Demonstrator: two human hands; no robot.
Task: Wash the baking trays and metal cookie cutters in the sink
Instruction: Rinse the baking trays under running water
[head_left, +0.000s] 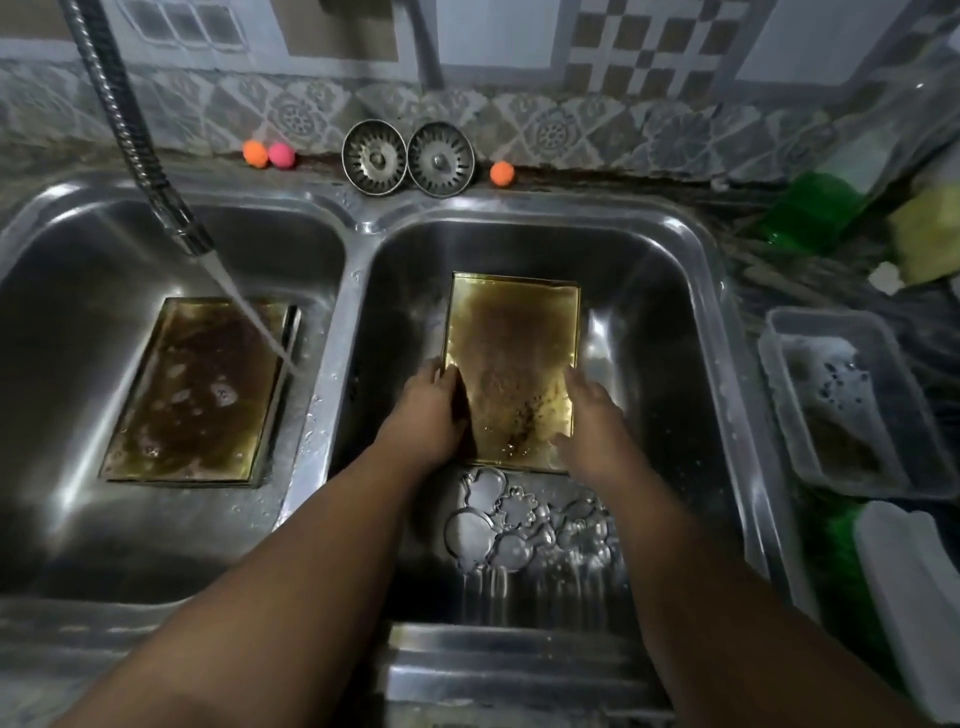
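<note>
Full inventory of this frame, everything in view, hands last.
sink: one, steel, two basins
faucet hose: one, chrome, running into left basin
left tray: one, stained gold, left basin
right tray: one, stained gold, right basin
cookie cutters: several, silver, right basin, near side
strainers: two, steel, back ledge
balls: three, two orange and one pink, back ledge
tub: one, clear, sudsy, right counter
left hand: holds right tray's left edge
right hand: holds right tray's right edge

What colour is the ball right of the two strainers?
The ball is orange, seen in the head view.
</note>
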